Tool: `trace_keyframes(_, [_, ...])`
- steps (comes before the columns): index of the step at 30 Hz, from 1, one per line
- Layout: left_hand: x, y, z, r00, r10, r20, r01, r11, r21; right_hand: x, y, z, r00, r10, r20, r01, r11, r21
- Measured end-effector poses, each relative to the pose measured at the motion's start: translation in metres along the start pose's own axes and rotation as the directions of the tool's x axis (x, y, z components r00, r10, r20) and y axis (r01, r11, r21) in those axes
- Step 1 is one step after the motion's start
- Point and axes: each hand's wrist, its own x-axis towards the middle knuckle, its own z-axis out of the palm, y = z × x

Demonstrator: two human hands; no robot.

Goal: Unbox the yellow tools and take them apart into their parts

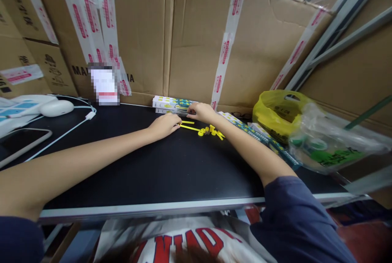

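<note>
My left hand (165, 127) rests on the black tabletop, fingers curled at the near end of a thin yellow stick (190, 128). Another yellow stick (187, 122) lies just behind it. My right hand (202, 112) is bent down in front of slim patterned boxes (171, 102), its fingertips drawn together beside a greyish, thin item (180, 112) that is too small to make out. Between my hands and my right forearm lies a cluster of small yellow plastic pieces (211, 130), some ring-shaped. More green and white patterned boxes (245, 126) lie partly behind my right forearm.
At right stand a yellow plastic bag (269, 112) and a clear bag (324, 144). A blurred upright screen (104, 85) leans at the back left. A phone (24, 142), a white rounded device (56, 108) and a cable (61, 138) lie left. Cardboard (196, 42) walls the back.
</note>
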Motion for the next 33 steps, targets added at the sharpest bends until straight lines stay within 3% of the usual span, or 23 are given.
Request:
trace_keyframes(5, [-0.022, 0.009, -0.01, 0.999, 0.034, -0.024, -0.034, 0.999, -0.038, 0.004, -0.012, 0.002, 0.998, -0.059, 0.03, 0.058, 0.998, 0.022])
trace_keyframes(10, [-0.022, 0.011, -0.009, 0.998, -0.033, -0.055, 0.032, 0.999, -0.012, 0.005, -0.012, 0.011, 0.997, -0.081, 0.014, 0.081, 0.997, 0.01])
trace_keyframes(16, [-0.019, 0.011, -0.009, 0.994, -0.073, -0.085, 0.075, 0.997, 0.022, 0.009, -0.005, 0.005, 0.995, -0.029, -0.094, 0.028, 1.0, -0.012])
trace_keyframes(20, [-0.017, 0.01, -0.007, 0.991, -0.09, -0.097, 0.096, 0.994, 0.056, 0.017, -0.006, 0.001, 0.983, -0.016, -0.182, -0.007, 0.992, -0.123])
trace_keyframes(25, [-0.021, 0.007, -0.01, 0.993, -0.067, -0.101, 0.078, 0.992, 0.102, 0.027, -0.009, 0.01, 0.991, 0.069, -0.112, -0.09, 0.977, -0.195])
trace_keyframes(33, [-0.029, 0.004, -0.015, 0.994, -0.071, -0.083, 0.081, 0.988, 0.128, 0.027, -0.004, 0.017, 0.992, 0.081, -0.096, -0.098, 0.979, -0.181])
